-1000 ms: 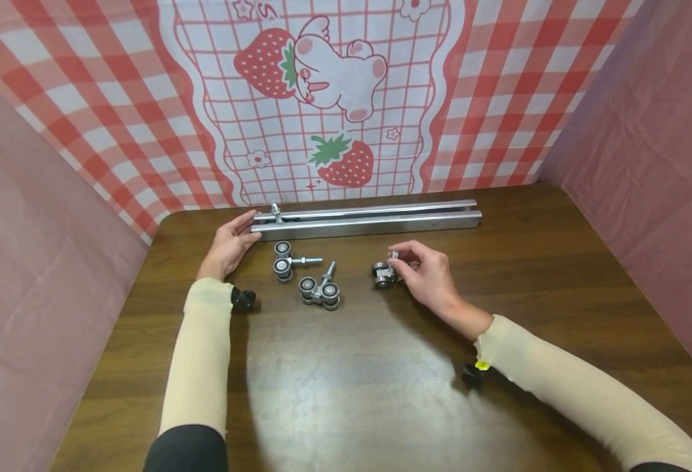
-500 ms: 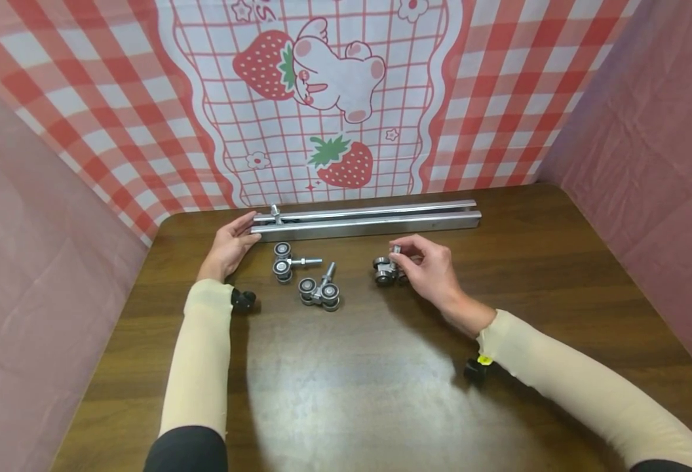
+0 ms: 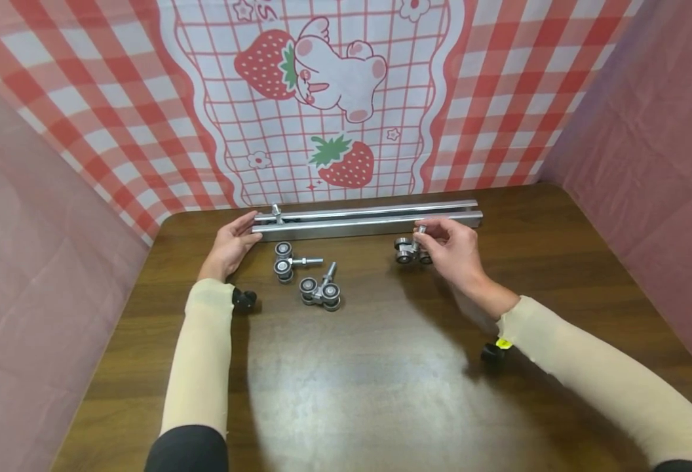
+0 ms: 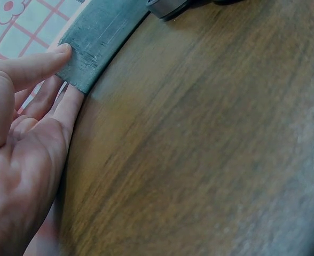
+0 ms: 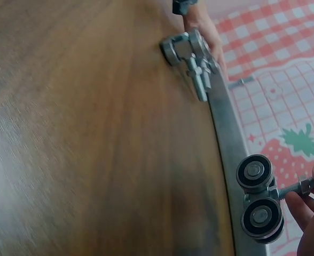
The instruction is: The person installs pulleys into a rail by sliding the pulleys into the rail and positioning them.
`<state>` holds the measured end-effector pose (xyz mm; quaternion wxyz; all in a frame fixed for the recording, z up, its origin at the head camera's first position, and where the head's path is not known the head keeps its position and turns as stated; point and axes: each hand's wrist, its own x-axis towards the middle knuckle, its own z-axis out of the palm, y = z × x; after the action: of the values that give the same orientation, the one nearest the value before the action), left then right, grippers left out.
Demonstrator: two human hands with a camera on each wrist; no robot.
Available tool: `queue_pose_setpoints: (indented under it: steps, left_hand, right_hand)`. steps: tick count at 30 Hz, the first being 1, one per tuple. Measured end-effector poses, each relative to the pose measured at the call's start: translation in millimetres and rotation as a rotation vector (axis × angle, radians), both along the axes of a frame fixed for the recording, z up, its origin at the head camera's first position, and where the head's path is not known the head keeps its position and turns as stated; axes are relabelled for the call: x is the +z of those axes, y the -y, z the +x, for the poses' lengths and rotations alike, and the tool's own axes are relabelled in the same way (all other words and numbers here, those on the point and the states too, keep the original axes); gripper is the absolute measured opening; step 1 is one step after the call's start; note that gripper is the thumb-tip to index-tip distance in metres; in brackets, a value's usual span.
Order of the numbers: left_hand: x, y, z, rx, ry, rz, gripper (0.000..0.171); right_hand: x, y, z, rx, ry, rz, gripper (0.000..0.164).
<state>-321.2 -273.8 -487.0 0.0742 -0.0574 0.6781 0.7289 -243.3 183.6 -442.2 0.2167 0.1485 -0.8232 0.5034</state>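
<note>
A long metal channel rail (image 3: 346, 229) lies at the back of the table, its slot upward. My left hand (image 3: 230, 249) grips its left end; the left wrist view shows the thumb on the near face of the rail (image 4: 101, 42). A trolley's bolt (image 3: 277, 214) sticks up from the slot near that end. My right hand (image 3: 457, 254) pinches the bolt of another roller trolley (image 3: 405, 249), wheels down, in front of the rail's right part. In the right wrist view, this trolley's wheels (image 5: 259, 216) overlap the rail.
Two more roller trolleys lie on the wooden table (image 3: 346, 387), between the hands: one (image 3: 284, 262) with its bolt pointing right, the other (image 3: 320, 294) nearer the front. Behind the rail hangs a red-and-white checked cloth (image 3: 499, 85); pink cloth (image 3: 641, 170) closes the right side.
My right hand has carried its roller trolley right and back, closer to the rail. The left hand stays at the rail's left end, and the two loose trolleys have not moved.
</note>
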Motion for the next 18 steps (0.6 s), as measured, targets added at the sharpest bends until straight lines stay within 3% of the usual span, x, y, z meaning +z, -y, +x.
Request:
queue_pose_setpoints:
  steps: [10,18]
  left_hand:
    - [0.2,1,0.1,-0.002,0.000,-0.010,0.076]
    - [0.2,0,0.3,-0.009,-0.006,-0.011,0.074]
  right_hand:
    - [19.1,-26,-15.6,-0.078,-0.019,0.043,0.018]
    - [24.3,-48,-26.3,-0.130,-0.018,0.062,0.019]
